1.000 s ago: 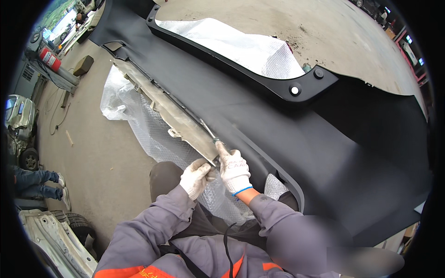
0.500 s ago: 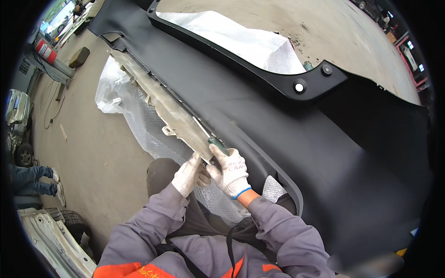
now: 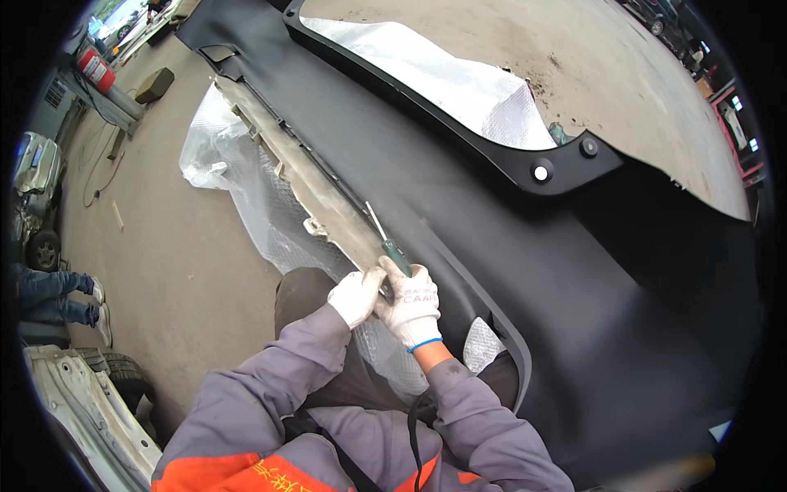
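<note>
My right hand [image 3: 412,305], in a white knit glove, is closed round a screwdriver [image 3: 397,256] with a green handle. Its thin blade points away from me, over the seam between a long beige strip [image 3: 324,207] and a large black plastic panel [image 3: 459,213]. Closed on the near end of that strip, my gloved left hand [image 3: 356,298] sits right beside the right one. Several small tabs stick out along the strip's left edge. The fingertips of both hands meet at the strip's end, where details are hidden.
Bubble wrap [image 3: 234,180] lies beneath the panel. A person's legs [image 3: 57,297] show at the left, near a tyre [image 3: 123,377] and a pale metal car part [image 3: 90,402]. A red cylinder [image 3: 96,70] stands at the upper left.
The screwdriver blade has swung up off the strip and now points more steeply away from me. Both hands stay at the strip's end, with the left one turned slightly. The whole view has shifted a little.
</note>
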`<state>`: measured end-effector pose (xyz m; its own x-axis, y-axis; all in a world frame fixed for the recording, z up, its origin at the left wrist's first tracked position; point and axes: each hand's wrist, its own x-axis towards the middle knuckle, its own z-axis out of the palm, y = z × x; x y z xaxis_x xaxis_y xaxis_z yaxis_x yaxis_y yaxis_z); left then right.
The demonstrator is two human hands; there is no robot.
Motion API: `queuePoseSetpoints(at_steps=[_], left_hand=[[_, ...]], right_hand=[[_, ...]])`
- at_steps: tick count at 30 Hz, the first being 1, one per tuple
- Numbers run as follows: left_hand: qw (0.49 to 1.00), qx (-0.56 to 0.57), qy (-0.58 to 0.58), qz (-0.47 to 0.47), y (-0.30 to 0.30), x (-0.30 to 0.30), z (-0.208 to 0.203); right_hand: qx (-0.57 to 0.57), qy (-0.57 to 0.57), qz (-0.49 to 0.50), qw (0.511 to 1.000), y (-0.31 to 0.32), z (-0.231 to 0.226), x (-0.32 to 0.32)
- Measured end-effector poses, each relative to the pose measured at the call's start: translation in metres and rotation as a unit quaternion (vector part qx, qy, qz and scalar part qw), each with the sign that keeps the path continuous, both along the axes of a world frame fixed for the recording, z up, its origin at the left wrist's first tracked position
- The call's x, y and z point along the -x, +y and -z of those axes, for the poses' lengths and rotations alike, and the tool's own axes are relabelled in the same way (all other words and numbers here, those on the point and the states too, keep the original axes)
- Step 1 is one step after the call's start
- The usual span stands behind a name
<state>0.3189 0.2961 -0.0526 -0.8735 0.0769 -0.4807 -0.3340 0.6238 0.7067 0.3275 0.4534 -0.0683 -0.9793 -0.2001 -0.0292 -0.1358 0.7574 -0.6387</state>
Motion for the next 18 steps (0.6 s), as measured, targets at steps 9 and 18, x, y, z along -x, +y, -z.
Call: queuePoseSetpoints(at_steps=[9, 18], left_hand=[[0.969, 0.167, 0.126, 0.129, -0.003, -0.006, 0.001], [0.983, -0.079, -0.144, -0.084, -0.012, -0.006, -0.012]], right_hand=[[0.056, -0.075, 0.012, 0.996, -0.003, 0.005, -0.010], [0.285, 0.042, -0.023, 0.957, -0.001, -0.070, 0.079]])
